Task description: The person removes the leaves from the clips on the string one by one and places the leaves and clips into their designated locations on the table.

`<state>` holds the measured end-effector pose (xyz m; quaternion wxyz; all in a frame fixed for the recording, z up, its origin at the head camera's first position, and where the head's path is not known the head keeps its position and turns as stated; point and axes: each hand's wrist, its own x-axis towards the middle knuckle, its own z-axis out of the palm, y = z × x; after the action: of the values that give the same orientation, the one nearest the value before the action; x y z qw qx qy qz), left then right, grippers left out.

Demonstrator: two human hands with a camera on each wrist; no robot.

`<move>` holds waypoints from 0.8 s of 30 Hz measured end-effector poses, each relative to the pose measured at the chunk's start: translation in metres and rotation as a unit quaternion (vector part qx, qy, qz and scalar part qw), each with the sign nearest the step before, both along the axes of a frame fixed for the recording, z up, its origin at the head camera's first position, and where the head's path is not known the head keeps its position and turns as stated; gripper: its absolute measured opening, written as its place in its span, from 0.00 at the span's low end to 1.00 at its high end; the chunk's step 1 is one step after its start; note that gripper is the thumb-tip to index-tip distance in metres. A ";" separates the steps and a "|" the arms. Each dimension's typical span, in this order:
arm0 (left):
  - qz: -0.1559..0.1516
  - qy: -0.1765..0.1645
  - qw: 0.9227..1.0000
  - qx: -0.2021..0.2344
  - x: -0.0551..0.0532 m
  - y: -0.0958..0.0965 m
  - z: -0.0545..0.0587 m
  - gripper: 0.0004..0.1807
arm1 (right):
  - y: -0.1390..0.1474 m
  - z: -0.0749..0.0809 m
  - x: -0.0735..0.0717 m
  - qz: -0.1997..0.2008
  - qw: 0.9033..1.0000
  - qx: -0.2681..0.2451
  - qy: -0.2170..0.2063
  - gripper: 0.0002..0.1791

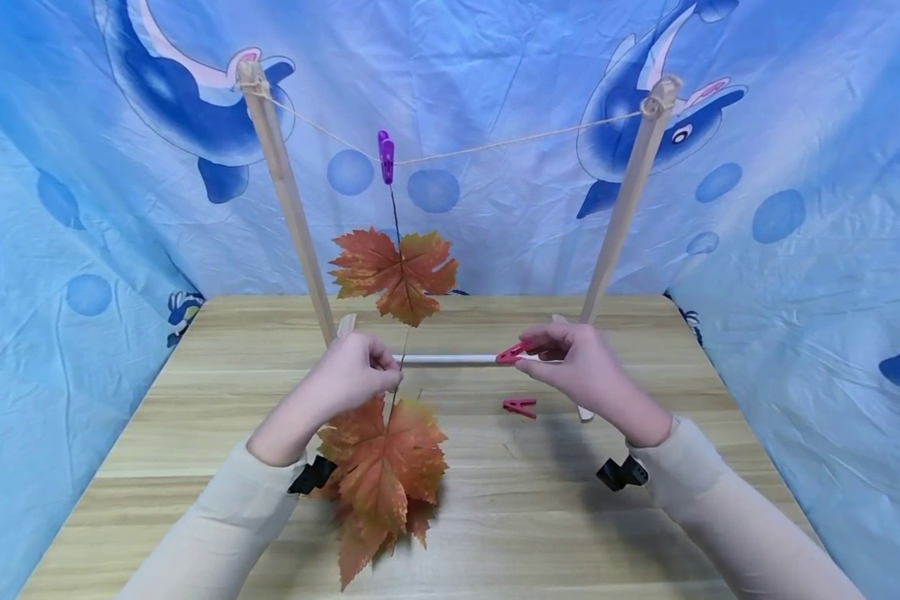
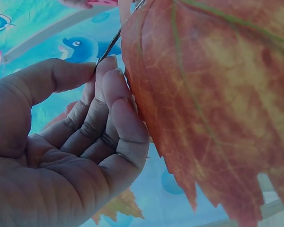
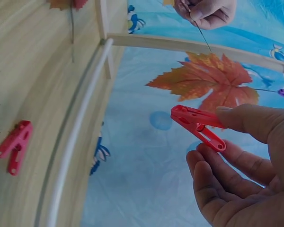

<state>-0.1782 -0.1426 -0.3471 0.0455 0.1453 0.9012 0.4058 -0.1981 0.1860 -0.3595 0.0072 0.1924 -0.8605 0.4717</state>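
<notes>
Hanging behind everything, a blue dolphin-printed cloth (image 1: 525, 233) is filling the top and both sides of the head view. The wood-grain bench (image 1: 510, 517) is spreading across the lower middle. On it a left post (image 1: 291, 200) and a right post (image 1: 622, 217) are standing, with a white rod (image 1: 450, 359) running low between them and a cord (image 1: 510, 143) sagging between their tops.

Below the cord, the left grip (image 1: 352, 367) is working left of centre, thumb and fingertip pinching a stem. The right grip (image 1: 562, 354) is holding a red clip (image 1: 512, 353) right of centre, thumb on one handle and fingers by the other.

The held leaf (image 1: 390, 458) is hanging just under the left grip, with another leaf (image 1: 420, 521) showing beneath it at the lower centre. A third leaf (image 1: 397, 275) is hanging above the left grip, its own stem rising to the cord.

The held stem (image 1: 400, 379) is running nearly upright through the pinch, its upper part pointing toward the cord. The red clip is lying well apart to its right, nose turned left toward the stem, handles spreading right. A purple clip (image 1: 386, 158) is biting the cord at the upper centre-left, and a spare red clip (image 1: 520, 407) is resting on the bench, nearer the right grip.
</notes>
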 end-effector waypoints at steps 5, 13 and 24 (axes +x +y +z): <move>0.015 -0.042 0.999 -0.006 0.000 -0.004 -0.006 0.07 | 0.000 -0.011 0.000 0.005 1.000 0.012 -0.012 0.14; 0.029 -0.091 0.995 -0.015 -0.005 -0.009 -0.015 0.09 | 0.002 -0.028 0.001 0.018 0.999 0.023 -0.034 0.15; 0.034 -0.125 0.992 0.002 -0.016 -0.017 -0.034 0.11 | 0.006 -0.051 -0.002 0.037 0.994 0.089 -0.045 0.12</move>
<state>-0.1942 -0.1592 -0.3811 0.1435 0.0625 0.8921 0.4239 -0.1997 0.1920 -0.4108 -0.0656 0.2028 -0.8908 0.4013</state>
